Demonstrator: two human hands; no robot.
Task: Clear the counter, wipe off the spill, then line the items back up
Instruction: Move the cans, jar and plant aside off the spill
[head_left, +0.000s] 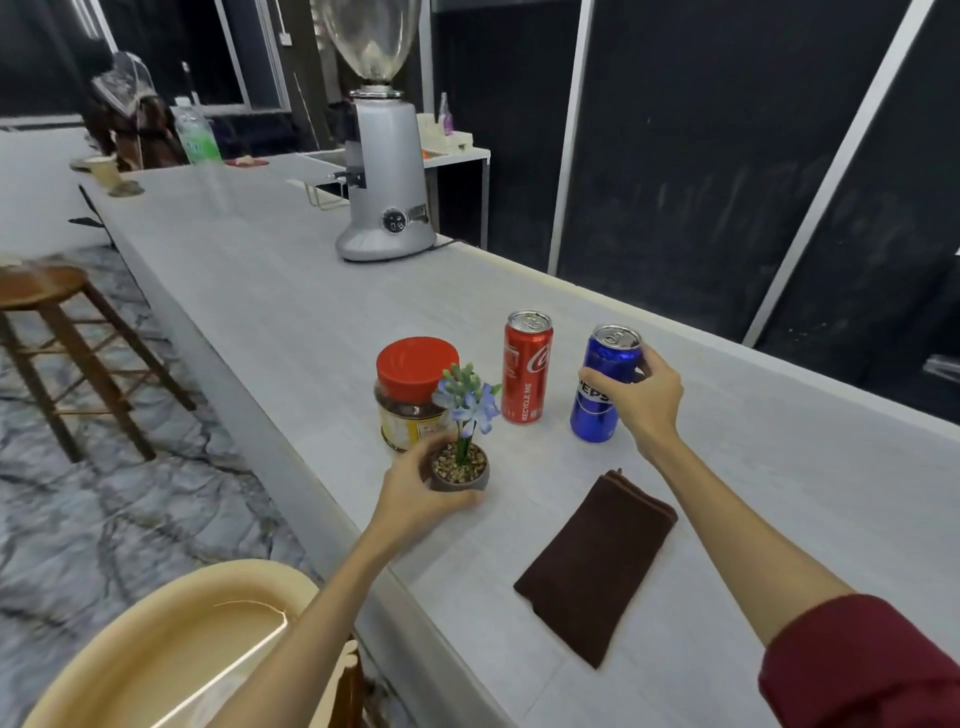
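We grasp two items on the counter (291, 291): right hand (644, 395) wraps the blue Pepsi can (602, 384), just right of the red "RECYCLE ME" Coke can (527, 366); left hand (415, 493) holds the flower pot (460, 470), in front of & left of it. Brown cloth (597, 564) lies nearer us.

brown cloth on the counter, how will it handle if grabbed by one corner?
The brown cloth lies folded flat in layers, so it is probably floppy and would unfold and drape when lifted. It looks thin and likely light. Pushed on the smooth counter, it may bunch rather than slide whole.
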